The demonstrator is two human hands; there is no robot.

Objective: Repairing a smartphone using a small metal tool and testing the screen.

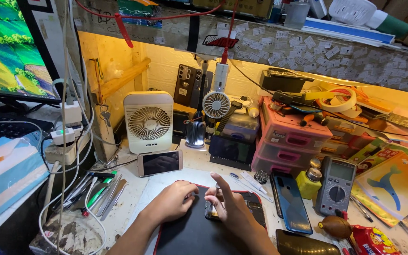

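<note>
A blue phone [290, 202], a yellow bottle [309, 182] and a multimeter [335, 185] crowd the right of the black mat [194, 233], with a phone propped on its side [159, 163] and a white fan [148, 122] behind. The mat's near-left tabletop [133, 198] is bare. The left hand [172, 201] rests curled and empty on the mat; the right hand [230, 204], index finger raised, grips a small device [211, 211] at mat centre, its long axis not discernible.

Matt black mat [190, 233]; glossy glass phone [289, 202]; smooth white plastic fan [148, 122]; rough worn benchtop [133, 193].
</note>
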